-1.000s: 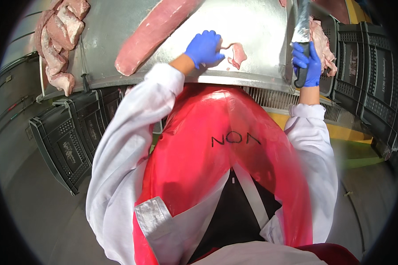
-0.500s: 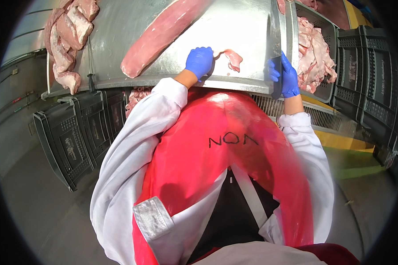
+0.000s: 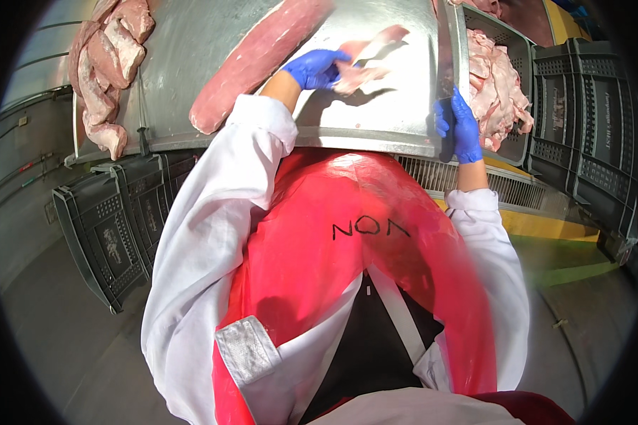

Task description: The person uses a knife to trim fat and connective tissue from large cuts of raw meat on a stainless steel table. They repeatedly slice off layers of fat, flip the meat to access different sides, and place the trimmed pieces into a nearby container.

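Over the metal work surface (image 3: 397,131), my left hand (image 3: 315,69) in a blue glove is closed on thin scraps of meat (image 3: 358,79). The scraps are lifted above the surface, blurred, and throw a shadow below. My right hand (image 3: 465,127), also blue-gloved, is wrapped round the dark handle of a knife (image 3: 444,60). Its blade points away from me, along the raised right edge of the surface. A long trimmed piece of pink meat (image 3: 252,67) lies diagonally just left of my left hand.
More meat pieces (image 3: 110,67) are piled at the far left of the surface. On the right, a dark crate (image 3: 521,67) holds pale trimmings (image 3: 496,92). Other dark crates (image 3: 585,117) stand beyond it, and more crates (image 3: 113,237) stand low at the left.
My left hand has moved slightly away from me and now holds meat scraps up; a scrap lay on the surface before. My right hand stays at the right edge with the knife.
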The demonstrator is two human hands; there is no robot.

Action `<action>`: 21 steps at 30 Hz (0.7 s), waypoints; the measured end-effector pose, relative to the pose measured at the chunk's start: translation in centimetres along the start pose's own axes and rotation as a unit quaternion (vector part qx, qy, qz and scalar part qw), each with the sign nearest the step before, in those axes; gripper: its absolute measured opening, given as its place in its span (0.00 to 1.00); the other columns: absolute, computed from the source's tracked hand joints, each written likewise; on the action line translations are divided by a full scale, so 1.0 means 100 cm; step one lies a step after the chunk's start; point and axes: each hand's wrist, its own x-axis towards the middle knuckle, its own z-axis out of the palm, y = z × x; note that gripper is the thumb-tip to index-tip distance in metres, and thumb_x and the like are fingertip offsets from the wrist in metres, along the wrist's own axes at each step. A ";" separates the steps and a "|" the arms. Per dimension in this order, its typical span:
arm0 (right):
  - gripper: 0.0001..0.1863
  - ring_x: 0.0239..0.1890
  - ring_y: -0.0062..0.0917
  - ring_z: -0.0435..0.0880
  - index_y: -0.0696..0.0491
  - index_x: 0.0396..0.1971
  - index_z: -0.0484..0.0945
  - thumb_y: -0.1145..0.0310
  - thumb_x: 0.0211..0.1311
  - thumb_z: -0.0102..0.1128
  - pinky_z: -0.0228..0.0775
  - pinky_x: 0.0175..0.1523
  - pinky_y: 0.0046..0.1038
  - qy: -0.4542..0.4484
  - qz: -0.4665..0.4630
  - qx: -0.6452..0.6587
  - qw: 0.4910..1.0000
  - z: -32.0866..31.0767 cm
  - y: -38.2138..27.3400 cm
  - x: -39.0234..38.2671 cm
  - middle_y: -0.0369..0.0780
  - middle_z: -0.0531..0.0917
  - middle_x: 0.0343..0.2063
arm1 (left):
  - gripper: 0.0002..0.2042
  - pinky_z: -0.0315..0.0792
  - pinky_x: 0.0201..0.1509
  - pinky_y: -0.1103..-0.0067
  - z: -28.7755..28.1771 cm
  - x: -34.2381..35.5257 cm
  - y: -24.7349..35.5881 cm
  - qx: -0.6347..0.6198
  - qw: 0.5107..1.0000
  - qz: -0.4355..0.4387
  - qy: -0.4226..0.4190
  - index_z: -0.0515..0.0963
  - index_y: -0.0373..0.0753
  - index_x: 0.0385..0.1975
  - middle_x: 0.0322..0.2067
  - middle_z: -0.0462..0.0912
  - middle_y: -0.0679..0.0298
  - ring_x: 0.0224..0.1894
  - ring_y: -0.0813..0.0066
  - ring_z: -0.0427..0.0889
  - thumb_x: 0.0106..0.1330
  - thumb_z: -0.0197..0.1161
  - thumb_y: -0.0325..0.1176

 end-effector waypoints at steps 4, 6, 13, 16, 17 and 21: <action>0.28 0.21 0.15 0.68 0.44 0.72 0.65 0.54 0.77 0.51 0.63 0.27 0.20 0.010 0.019 -0.270 0.963 0.024 0.012 0.005 0.32 0.76 0.29 | 0.14 0.81 0.42 0.66 -0.028 -0.006 -0.049 0.017 0.991 -0.019 0.133 0.74 0.27 0.49 0.41 0.83 0.52 0.41 0.60 0.85 0.69 0.57 0.29; 0.26 0.24 0.24 0.73 0.42 0.71 0.67 0.56 0.77 0.49 0.71 0.36 0.28 -0.037 -0.008 -0.440 0.897 0.039 0.023 0.013 0.39 0.78 0.27 | 0.14 0.81 0.41 0.66 -0.033 -0.014 -0.059 -0.045 0.993 -0.011 0.105 0.75 0.26 0.48 0.40 0.83 0.53 0.40 0.61 0.84 0.69 0.56 0.30; 0.26 0.37 0.52 0.82 0.42 0.70 0.67 0.60 0.73 0.49 0.73 0.47 0.46 -0.104 -0.135 -0.692 0.702 0.039 0.052 0.053 0.56 0.83 0.37 | 0.14 0.80 0.41 0.67 -0.082 -0.026 -0.079 -0.118 0.988 0.012 -0.102 0.74 0.25 0.46 0.39 0.83 0.52 0.36 0.62 0.84 0.69 0.54 0.31; 0.26 0.40 0.53 0.83 0.39 0.70 0.67 0.59 0.73 0.49 0.74 0.47 0.47 -0.080 -0.135 -0.732 0.663 0.037 0.054 0.065 0.57 0.83 0.36 | 0.12 0.80 0.43 0.68 -0.069 -0.038 -0.084 -0.119 0.992 0.004 -0.046 0.74 0.27 0.45 0.37 0.81 0.52 0.36 0.63 0.82 0.69 0.54 0.30; 0.25 0.40 0.53 0.83 0.38 0.70 0.67 0.59 0.73 0.49 0.75 0.48 0.47 -0.068 -0.129 -0.736 0.661 0.041 0.050 0.068 0.58 0.83 0.36 | 0.11 0.80 0.43 0.68 -0.043 -0.051 -0.079 -0.102 0.995 0.000 0.021 0.74 0.28 0.44 0.36 0.81 0.53 0.35 0.64 0.82 0.68 0.54 0.30; 0.24 0.42 0.54 0.83 0.37 0.68 0.69 0.56 0.74 0.47 0.75 0.50 0.47 -0.026 -0.149 -0.752 0.642 0.067 0.047 0.094 0.58 0.83 0.37 | 0.04 0.77 0.41 0.73 -0.043 -0.058 -0.091 -0.122 0.991 -0.008 0.055 0.72 0.33 0.37 0.36 0.77 0.56 0.35 0.69 0.78 0.67 0.52 0.25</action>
